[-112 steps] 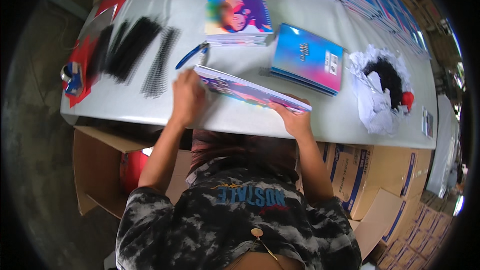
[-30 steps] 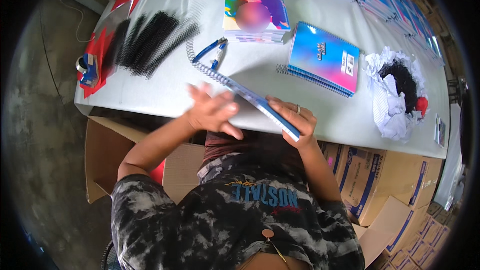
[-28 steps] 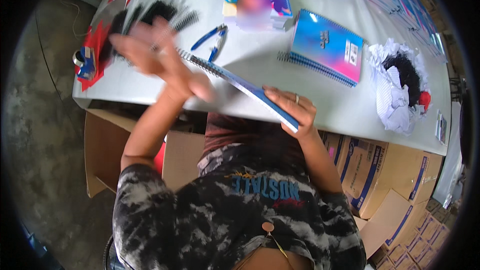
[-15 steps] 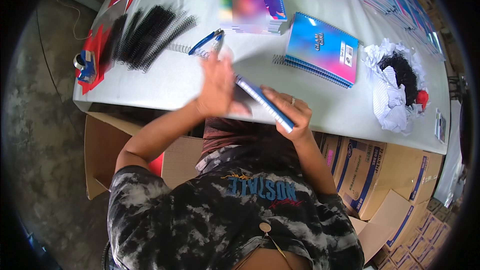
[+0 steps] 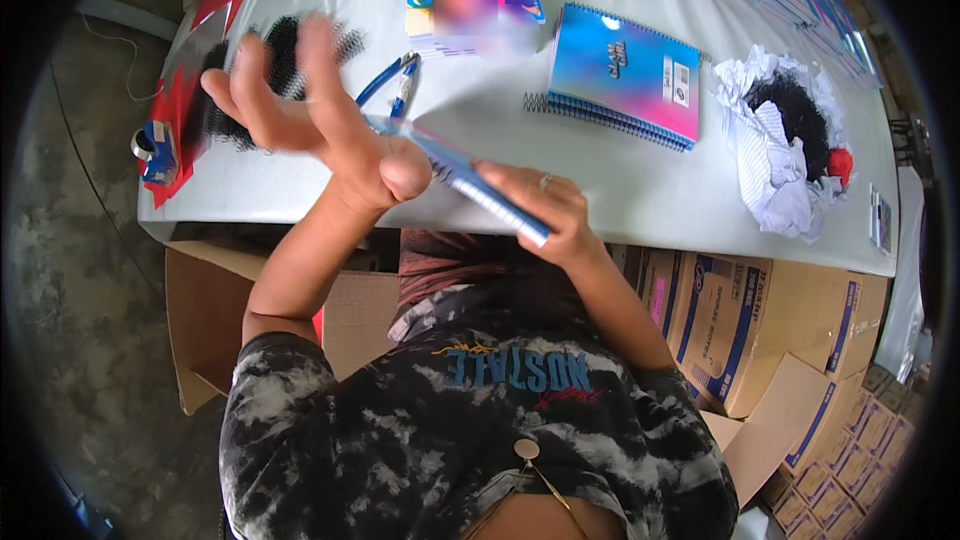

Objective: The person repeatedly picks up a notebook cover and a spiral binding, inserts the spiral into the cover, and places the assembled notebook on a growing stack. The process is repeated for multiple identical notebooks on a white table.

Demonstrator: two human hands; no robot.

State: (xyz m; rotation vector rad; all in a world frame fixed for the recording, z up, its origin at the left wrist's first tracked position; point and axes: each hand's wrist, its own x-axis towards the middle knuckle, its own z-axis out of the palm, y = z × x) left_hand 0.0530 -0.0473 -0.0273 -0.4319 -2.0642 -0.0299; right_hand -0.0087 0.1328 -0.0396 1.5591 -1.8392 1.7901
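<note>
My right hand (image 5: 550, 212) grips a notebook (image 5: 485, 195) by its near end, thumb on one face. The notebook is held edge-on above the table's front edge, tilted, with white page edges and a blue cover showing. Dark coil loops show along its upper left part. My left hand (image 5: 330, 125) is raised left of it, fingers spread and slightly blurred, holding nothing I can see. Its thumb side overlaps the notebook's far end; whether they touch, I cannot tell. Blue-handled pliers (image 5: 405, 90) lie just beyond. Black spiral coils (image 5: 285, 55) lie partly hidden behind my left fingers.
Finished spiral notebooks (image 5: 625, 70) lie right of centre, and a colourful notebook stack (image 5: 475, 5) stands farther back. Crumpled paper (image 5: 765, 175) with black coil scraps (image 5: 790, 120) sits at right. A tape dispenser (image 5: 160, 155) rests at left. Cardboard boxes (image 5: 725, 330) stand below the table.
My left hand has moved left and upward from beside the notebook, its fingers spreading. My right hand still holds the notebook, now slightly farther left in view. The whole view has shifted a little.
</note>
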